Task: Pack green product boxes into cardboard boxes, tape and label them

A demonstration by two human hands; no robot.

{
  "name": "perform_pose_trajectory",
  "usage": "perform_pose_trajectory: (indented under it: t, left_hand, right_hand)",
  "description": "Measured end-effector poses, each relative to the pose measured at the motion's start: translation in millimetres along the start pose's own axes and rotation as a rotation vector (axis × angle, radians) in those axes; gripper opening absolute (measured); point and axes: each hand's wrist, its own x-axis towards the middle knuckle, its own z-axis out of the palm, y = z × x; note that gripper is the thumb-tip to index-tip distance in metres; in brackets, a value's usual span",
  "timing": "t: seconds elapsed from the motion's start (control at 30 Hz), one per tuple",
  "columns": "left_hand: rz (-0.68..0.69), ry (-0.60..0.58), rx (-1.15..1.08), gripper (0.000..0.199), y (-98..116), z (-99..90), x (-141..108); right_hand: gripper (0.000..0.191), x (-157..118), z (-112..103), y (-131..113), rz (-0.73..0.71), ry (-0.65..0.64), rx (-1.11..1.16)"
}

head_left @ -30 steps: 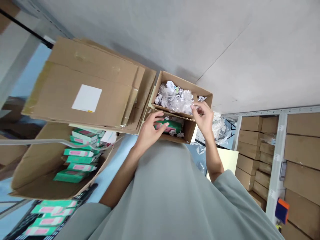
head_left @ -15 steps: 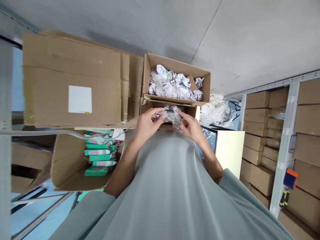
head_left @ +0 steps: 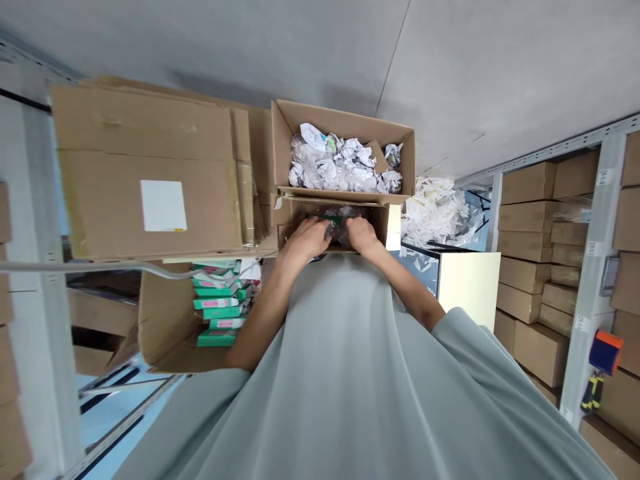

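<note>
A bundle of crinkled clear plastic wrap (head_left: 339, 230) with something green showing through it sits inside a small open cardboard box (head_left: 379, 220) right in front of me. My left hand (head_left: 310, 238) reaches in from the left, its fingers curled on the bundle's left side. On the other side, my right hand (head_left: 361, 235) has its fingers bent down over the bundle's right end. Both sets of fingertips are partly hidden in the box, and what the plastic encloses cannot be made out.
Behind the small box stands a larger open carton (head_left: 411, 160) of crumpled paper and plastic. Flattened cardboard (head_left: 210, 200) is stacked at left, above a carton of green boxes (head_left: 220, 313). White scraps (head_left: 433, 213) are heaped to the right, near shelves of brown boxes (head_left: 527, 217).
Both hands have gone down into the small box with the plastic-wrapped bundle, which was held above it before. The view has shifted slightly.
</note>
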Motion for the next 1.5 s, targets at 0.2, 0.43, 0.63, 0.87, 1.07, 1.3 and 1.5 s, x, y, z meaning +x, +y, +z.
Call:
perform_pose_trajectory:
  t: [0.2,0.43,0.63,0.87,1.07,1.3,1.5]
  left_hand:
    - [-0.128,0.284,-0.124,0.036,19.4,-32.8,-41.6]
    - [-0.512,0.621,-0.019,0.038,19.4,-47.8,-72.3]
    - [-0.64,0.595,-0.009,0.016,16.5,-34.0,-60.6]
    - [-0.748,0.565,0.061,0.024,30.3,-32.0,-53.2]
    - [-0.634,0.532,0.098,0.017,29.9,-35.8,-63.3]
    - [-0.386,0.557,0.022,0.015,33.6,-14.6,-103.8]
    - [-0.08,0.458,-0.029,0.017,62.6,25.9,-111.3]
  right_hand:
    - [0.039,-49.3,-11.1,35.7,-0.029,0.209,0.202]
    - [0.028,-95.2,-6.5,84.6,0.207,0.378,0.253]
    - [0.028,-88.7,-2.3,97.2,0.161,0.276,0.289]
    - [0.033,-88.4,2.8,79.3,0.225,0.298,0.176]
    - [0.033,-92.7,23.6,73.9,0.294,0.404,0.165]
    - [0.028,-151.8,71.2,72.5,0.395,0.582,0.234]
    - [0.03,-233.7,127.8,88.0,0.633,0.722,0.289]
